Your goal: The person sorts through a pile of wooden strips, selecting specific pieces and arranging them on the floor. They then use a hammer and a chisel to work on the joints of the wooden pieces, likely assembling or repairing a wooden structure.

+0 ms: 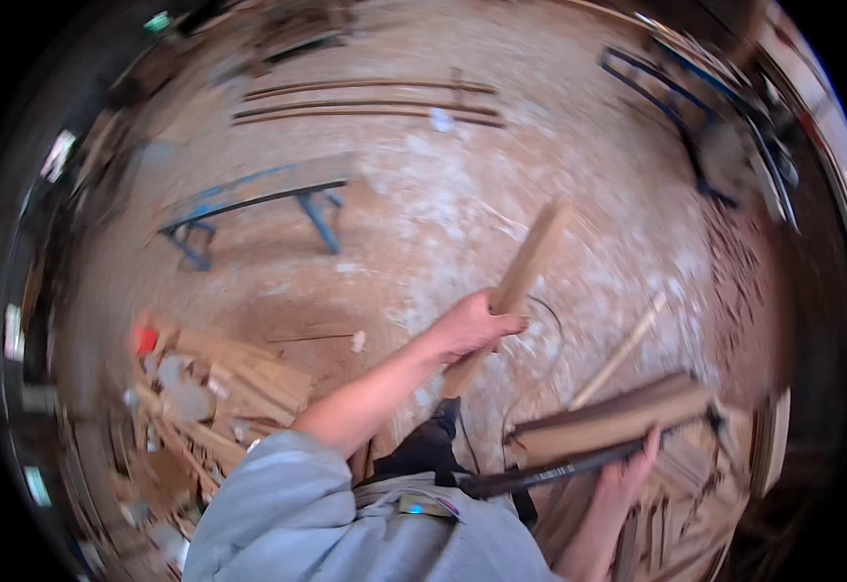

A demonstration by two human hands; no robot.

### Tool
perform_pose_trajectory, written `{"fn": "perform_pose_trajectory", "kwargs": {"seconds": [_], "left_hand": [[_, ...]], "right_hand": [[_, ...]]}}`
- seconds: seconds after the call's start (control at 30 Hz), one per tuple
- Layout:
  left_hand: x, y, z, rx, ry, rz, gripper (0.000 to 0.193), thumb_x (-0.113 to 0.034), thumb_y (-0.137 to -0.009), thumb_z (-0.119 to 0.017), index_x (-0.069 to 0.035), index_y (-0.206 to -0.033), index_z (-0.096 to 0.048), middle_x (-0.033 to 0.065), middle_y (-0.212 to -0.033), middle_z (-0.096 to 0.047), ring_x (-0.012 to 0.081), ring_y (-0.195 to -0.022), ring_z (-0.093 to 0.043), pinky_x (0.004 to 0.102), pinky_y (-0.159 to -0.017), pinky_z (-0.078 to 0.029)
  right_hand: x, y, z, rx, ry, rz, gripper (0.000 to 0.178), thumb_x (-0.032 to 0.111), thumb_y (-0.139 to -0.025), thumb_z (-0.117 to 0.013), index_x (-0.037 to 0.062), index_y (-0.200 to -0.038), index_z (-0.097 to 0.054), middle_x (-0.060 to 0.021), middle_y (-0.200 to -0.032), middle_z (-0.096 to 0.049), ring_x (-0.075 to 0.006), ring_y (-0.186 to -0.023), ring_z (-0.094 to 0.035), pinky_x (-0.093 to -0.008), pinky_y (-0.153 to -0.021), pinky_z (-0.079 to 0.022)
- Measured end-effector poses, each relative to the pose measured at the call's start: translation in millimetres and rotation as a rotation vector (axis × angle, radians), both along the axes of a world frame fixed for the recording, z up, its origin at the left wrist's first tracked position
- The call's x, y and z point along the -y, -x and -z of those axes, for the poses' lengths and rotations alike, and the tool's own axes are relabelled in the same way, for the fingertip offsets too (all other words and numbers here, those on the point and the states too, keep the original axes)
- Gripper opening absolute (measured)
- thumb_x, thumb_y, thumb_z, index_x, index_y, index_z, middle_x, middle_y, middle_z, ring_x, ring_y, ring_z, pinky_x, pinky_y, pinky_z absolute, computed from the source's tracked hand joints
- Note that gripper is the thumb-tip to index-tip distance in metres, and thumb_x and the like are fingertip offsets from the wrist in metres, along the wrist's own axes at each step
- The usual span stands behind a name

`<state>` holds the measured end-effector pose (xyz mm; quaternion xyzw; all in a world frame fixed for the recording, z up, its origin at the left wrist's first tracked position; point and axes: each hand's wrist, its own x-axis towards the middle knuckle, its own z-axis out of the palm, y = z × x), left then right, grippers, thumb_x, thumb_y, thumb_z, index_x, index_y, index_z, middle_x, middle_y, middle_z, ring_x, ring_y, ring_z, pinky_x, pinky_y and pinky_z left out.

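Our left hand (480, 328) is wrapped round a wooden bar (532, 254), thumb across it; the bar slants up and away to the right, its far end in front of us. Our right hand (629, 473), lower and to the right, is curled round a dark handle (552, 474) that runs back toward our waist. A thick slab (618, 425) with a brown upper edge lies right along the handle; whether the hand also bears it, we cannot tell.

With one hand on each load, we judge that a loose grip could let the bar tip or the slab slide off. The thin dark loop (561, 335) on the floor could catch a foot, and the pale stick (621, 351) could roll under one.

Offcuts crowd us on both sides, a left heap (273, 373) and a right heap (671, 533), so sideways room looks tight. The widest room is ahead, over the pale-streaked floor (423, 213), bounded by the blue bench (249, 197) at left, the long strips (375, 104) beyond, and the blue frame (671, 112) at far right.
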<state>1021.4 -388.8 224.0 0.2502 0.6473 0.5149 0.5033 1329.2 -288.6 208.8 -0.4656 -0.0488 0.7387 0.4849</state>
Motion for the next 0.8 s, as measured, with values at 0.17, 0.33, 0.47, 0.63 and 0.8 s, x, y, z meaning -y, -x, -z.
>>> {"fn": "perform_pose_trajectory", "kwargs": {"seconds": [0.17, 0.33, 0.47, 0.63, 0.8], "left_hand": [[-1.5, -37.6, 12.6, 0.001, 0.074, 0.234, 0.040, -0.023, -0.075, -0.074, 0.000, -0.105, -0.061, 0.0036, -0.080, -0.062, 0.0106, -0.071, -0.058, 0.0266, -0.066, -0.048], [-19.1, -103.5, -4.3, -0.026, 0.057, 0.413, 0.050, -0.014, -0.072, -0.074, 0.003, -0.116, -0.058, 0.0088, -0.100, -0.067, 0.0163, -0.088, -0.063, 0.0308, -0.080, -0.051], [-33.7, -130.9, -0.2, -0.072, 0.123, 0.568, 0.053, -0.010, -0.070, -0.074, 0.003, -0.118, -0.054, 0.0122, -0.103, -0.066, 0.0182, -0.089, -0.065, 0.0320, -0.080, -0.053], [-24.8, -163.7, -4.0, -0.107, 0.101, 0.598, 0.048, -0.003, -0.071, -0.066, 0.000, -0.117, -0.053, 0.0061, -0.100, -0.064, 0.0144, -0.085, -0.063, 0.0289, -0.076, -0.051], [-37.6, -223.8, -6.3, -0.186, 0.046, 0.778, 0.042, -0.016, -0.074, -0.065, 0.001, -0.112, -0.056, 0.0062, -0.095, -0.063, 0.0133, -0.082, -0.060, 0.0282, -0.072, -0.049]], "right_hand": [[7.8, 25.2, 10.5, -0.039, -0.069, -0.255, 0.042, 0.030, -0.090, -0.062, 0.0016, -0.120, -0.054, -0.0127, -0.116, -0.061, -0.0290, -0.108, -0.058, -0.0489, -0.095, -0.045], [24.9, 16.2, 12.2, -0.192, -0.104, -0.223, 0.044, 0.020, -0.090, -0.063, 0.0034, -0.127, -0.047, -0.0134, -0.114, -0.060, -0.0289, -0.106, -0.060, -0.0487, -0.092, -0.050], [29.4, 5.2, 32.1, -0.142, -0.078, -0.175, 0.038, 0.019, -0.088, -0.067, 0.0024, -0.119, -0.052, -0.0083, -0.101, -0.062, -0.0189, -0.088, -0.062, -0.0400, -0.079, -0.054], [44.3, -17.4, 20.5, -0.214, -0.234, -0.129, 0.044, 0.019, -0.089, -0.065, 0.0021, -0.126, -0.049, -0.0057, -0.113, -0.057, -0.0158, -0.103, -0.055, -0.0345, -0.093, -0.045], [61.3, -81.3, 21.5, -0.228, -0.290, 0.074, 0.038, 0.019, -0.089, -0.064, 0.0060, -0.122, -0.049, -0.0039, -0.107, -0.056, -0.0141, -0.100, -0.054, -0.0325, -0.088, -0.046]]}}
